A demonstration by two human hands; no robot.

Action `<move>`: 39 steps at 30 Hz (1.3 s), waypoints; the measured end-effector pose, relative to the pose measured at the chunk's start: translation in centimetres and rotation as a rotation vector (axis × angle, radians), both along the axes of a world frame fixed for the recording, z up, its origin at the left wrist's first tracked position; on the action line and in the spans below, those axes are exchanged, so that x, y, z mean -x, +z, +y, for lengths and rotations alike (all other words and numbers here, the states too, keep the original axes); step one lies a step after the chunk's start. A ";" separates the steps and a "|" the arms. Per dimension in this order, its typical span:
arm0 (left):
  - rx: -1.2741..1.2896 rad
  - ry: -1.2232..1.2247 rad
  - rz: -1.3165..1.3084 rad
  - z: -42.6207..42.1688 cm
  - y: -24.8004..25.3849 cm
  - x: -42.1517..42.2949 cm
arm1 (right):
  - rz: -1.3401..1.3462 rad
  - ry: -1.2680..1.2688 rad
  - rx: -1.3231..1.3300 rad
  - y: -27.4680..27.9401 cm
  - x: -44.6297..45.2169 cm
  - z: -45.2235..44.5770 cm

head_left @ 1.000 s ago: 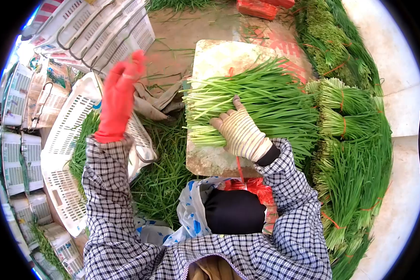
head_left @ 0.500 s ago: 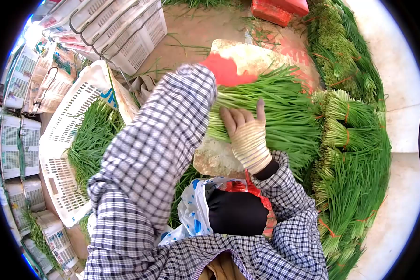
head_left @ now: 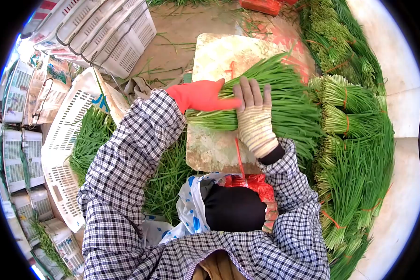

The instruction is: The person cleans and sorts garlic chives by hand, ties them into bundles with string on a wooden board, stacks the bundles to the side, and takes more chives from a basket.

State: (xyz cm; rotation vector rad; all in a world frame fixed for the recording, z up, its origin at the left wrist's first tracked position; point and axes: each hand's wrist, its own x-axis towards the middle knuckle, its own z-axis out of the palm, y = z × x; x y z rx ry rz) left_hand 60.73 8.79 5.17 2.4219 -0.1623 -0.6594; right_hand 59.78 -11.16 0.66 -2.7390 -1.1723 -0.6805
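Note:
A loose bunch of garlic chives (head_left: pixel 284 100) lies across a stained pale board (head_left: pixel 214 156), its cut ends to the left and leaves to the right. My left hand (head_left: pixel 203 95), in a red glove, rests over the stem end with fingers stretched toward the right. Pressing flat on the middle of the bunch is my right hand (head_left: pixel 255 116), in a cream striped glove with dark fingertips, its fingers extended. The two hands meet at the fingertips. A thin red tie (head_left: pixel 240 158) shows on the board in front of the bunch, and its looped end shows behind; its middle is hidden.
Tied chive bundles (head_left: pixel 350 126) are stacked along the right side. At left, a white crate (head_left: pixel 60 140) holds loose chives, with stacked crates (head_left: pixel 135 42) behind it. Loose leaves (head_left: pixel 165 182) lie left of the board. A red bag (head_left: pixel 249 179) sits near my lap.
My left hand has drawn back toward me from the far side of the bunch, onto its stem end. The bunch's stems are gathered narrower, and the red tie now shows on the board.

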 end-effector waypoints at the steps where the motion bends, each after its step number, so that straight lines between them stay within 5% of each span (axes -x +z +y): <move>1: -0.015 -0.098 -0.031 -0.2 0.2 0.5 | 0.006 0.030 0.023 0.2 -0.2 -0.1; 6: -0.017 -0.368 0.039 0.2 1.1 -0.5 | 0.083 0.100 0.034 -0.6 -0.3 -0.2; 16: 0.047 -0.240 0.080 4.5 0.4 1.1 | 0.023 0.117 -0.077 -1.4 0.8 -0.8; 19: 0.051 -0.289 -0.246 5.0 -2.1 2.3 | 0.033 0.099 -0.045 -0.6 1.0 -1.1; 22: 0.092 -0.273 -0.272 5.1 -2.0 2.8 | 0.056 0.089 -0.033 -0.2 0.6 -1.3; 27: -0.157 -0.298 0.100 5.5 1.5 -1.5 | 0.030 0.085 0.065 -1.3 -0.2 -0.9; 31: -0.157 -0.084 0.073 2.4 4.1 -4.9 | 0.055 0.098 0.084 -1.1 0.4 -1.1; 34: -0.181 -0.281 0.183 0.1 1.0 -5.3 | 0.081 0.082 0.160 -1.1 0.5 -1.3; 39: -0.092 -0.242 0.082 -1.4 0.4 -0.1 | -0.020 -0.003 -0.036 -1.5 0.6 -1.0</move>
